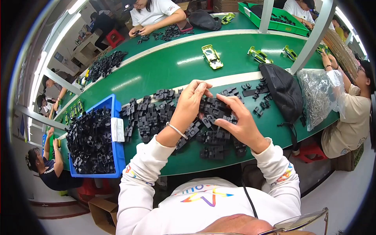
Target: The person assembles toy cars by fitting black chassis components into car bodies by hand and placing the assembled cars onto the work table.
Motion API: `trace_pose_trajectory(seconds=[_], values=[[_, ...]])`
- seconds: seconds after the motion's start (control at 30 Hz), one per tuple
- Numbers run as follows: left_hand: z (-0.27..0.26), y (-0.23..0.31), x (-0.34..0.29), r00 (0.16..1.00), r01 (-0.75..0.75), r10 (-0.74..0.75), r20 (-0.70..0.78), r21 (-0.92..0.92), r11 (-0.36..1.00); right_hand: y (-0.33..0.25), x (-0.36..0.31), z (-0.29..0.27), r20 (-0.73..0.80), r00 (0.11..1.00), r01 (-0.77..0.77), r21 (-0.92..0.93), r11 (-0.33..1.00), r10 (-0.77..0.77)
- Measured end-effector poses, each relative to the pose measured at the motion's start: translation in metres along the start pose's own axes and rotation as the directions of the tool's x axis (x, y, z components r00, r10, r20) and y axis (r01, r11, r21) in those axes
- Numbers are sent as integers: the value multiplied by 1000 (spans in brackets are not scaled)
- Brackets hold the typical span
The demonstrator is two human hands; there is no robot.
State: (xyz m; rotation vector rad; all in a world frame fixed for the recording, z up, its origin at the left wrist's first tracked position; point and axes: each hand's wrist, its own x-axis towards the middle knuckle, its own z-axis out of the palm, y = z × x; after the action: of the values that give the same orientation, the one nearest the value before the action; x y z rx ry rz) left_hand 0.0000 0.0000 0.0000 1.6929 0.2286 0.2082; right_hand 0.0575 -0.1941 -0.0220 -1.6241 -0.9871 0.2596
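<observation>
Currently sitting at a green table [172, 168], hands over a broad pile of black parts [215, 137]. Hemmed in on the left by a blue bin [120, 156] full of similar pieces, on the right by a black bag [282, 90] and, past it, a clear bag [318, 96] of metal bits. Facing a yellow-green car [212, 57] beyond a pale rail, with two more farther right, near a grey post [313, 37]. Hiding part of the pile behind both hands. Showing on the bin's side a white label [117, 129], too small to read; on the white sweatshirt [176, 211], coloured lettering and a star outline. Spread mainly left to right along the pile, with single parts turned every way. Holding the left hand [190, 98] curled nearly closed, thumb against forefinger; unable to tell about any piece between the tips. Arching the right hand [243, 120] half open around a clump of parts, thumb apart from fingers; unable to tell whether gripping or just resting.
</observation>
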Motion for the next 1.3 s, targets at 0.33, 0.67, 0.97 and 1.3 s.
trace_pose_trajectory(seconds=[0.33,0.67,0.97,1.3], values=[[-10,-77,190,970,187,-180,-160,29,982,30,19,-68,-214,969,47,-324,945,-121],[-6,-121,294,911,349,-118,-395,587,731,53,39,-91,-335,942,-136,-312,940,25],[5,-50,221,967,248,-243,73,-476,844,41,57,-78,-388,922,-115,-270,956,2],[-4,17,53,930,366,-218,298,-821,439,-13,42,-34,-255,929,166,-368,915,-270]])
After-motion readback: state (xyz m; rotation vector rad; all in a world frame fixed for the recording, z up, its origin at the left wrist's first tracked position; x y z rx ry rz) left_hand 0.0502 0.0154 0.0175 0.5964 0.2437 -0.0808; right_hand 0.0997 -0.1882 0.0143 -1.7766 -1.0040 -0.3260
